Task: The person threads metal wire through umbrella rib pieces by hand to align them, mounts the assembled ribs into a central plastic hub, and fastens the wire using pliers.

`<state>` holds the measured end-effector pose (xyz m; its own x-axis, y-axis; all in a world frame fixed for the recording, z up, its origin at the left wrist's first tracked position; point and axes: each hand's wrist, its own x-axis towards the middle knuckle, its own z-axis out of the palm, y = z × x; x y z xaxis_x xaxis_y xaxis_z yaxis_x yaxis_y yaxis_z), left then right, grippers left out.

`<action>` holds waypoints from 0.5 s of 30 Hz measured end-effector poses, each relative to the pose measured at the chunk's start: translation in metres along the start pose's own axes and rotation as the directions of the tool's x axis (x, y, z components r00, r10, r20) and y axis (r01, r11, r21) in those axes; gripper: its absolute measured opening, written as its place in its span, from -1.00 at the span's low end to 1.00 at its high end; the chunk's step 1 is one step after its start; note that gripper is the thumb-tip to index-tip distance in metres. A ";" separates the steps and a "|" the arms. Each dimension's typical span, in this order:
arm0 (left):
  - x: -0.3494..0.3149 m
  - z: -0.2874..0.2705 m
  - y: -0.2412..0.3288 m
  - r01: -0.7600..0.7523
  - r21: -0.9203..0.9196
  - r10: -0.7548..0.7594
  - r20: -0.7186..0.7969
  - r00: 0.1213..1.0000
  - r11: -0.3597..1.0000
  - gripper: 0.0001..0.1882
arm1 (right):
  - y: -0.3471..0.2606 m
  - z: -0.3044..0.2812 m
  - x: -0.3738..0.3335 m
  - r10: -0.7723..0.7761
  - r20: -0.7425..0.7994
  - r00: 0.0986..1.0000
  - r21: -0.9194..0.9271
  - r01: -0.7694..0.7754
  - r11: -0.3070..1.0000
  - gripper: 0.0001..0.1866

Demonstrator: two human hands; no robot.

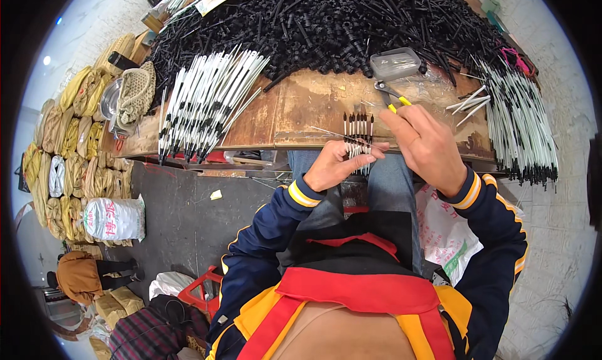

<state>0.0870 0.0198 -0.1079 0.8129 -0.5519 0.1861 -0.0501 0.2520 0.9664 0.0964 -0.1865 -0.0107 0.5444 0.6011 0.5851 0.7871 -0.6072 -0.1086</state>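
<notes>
My left hand (pixel 331 166) is closed around a row of several white sticks with black tips (pixel 359 127), held upright side by side at the table's front edge. Thin wire-like strands (pixel 332 133) cross the row near my fingers. My right hand (pixel 429 144) is to the right of the row, its fingers curled together; whatever they may pinch is hidden or too small to make out. Just beyond its fingertips are pliers (pixel 390 95) with yellow handles, their jaws pointing away from me.
A big heap of black plastic parts (pixel 301 28) covers the table's far side. Bundles of white-and-black sticks lie at left (pixel 210 100) and right (pixel 520 119). A clear plastic box (pixel 395 64) stands before the heap. Stacked wrapped packages (pixel 69 153) and another person (pixel 81 275) are at left.
</notes>
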 end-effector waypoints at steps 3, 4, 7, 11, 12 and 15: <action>0.001 0.001 0.002 -0.004 0.015 0.004 0.012 1.000 1.000 -0.81 | -0.001 -0.001 -0.002 0.024 0.004 1.000 0.020 -0.024 1.000 -0.59; 0.001 0.002 0.002 -0.002 0.016 0.002 0.015 1.000 1.000 -0.81 | -0.002 0.000 -0.002 0.031 -0.009 0.999 0.039 -0.031 0.999 -0.58; 0.000 0.002 0.001 0.021 -0.019 -0.021 0.015 1.000 1.000 -0.81 | -0.004 0.002 -0.003 0.048 -0.020 0.999 0.079 -0.046 0.996 -0.56; 0.001 0.000 0.002 0.028 -0.015 -0.027 0.028 0.999 0.999 -0.82 | -0.002 -0.001 0.001 -0.070 -0.057 0.996 -0.059 0.066 0.996 -0.55; 0.001 0.000 0.003 0.041 0.010 -0.042 0.026 0.999 0.999 -0.82 | -0.002 0.000 0.000 -0.064 -0.057 0.996 -0.057 0.061 0.997 -0.55; 0.002 0.002 0.003 0.011 0.000 -0.011 0.018 1.000 1.000 -0.82 | 0.000 0.002 -0.002 -0.107 -0.060 0.992 -0.132 0.098 0.986 -0.55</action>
<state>0.0872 0.0184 -0.1047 0.8025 -0.5693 0.1784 -0.0409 0.2458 0.9685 0.0956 -0.1864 -0.0133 0.4388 0.6304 0.6404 0.7914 -0.6086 0.0568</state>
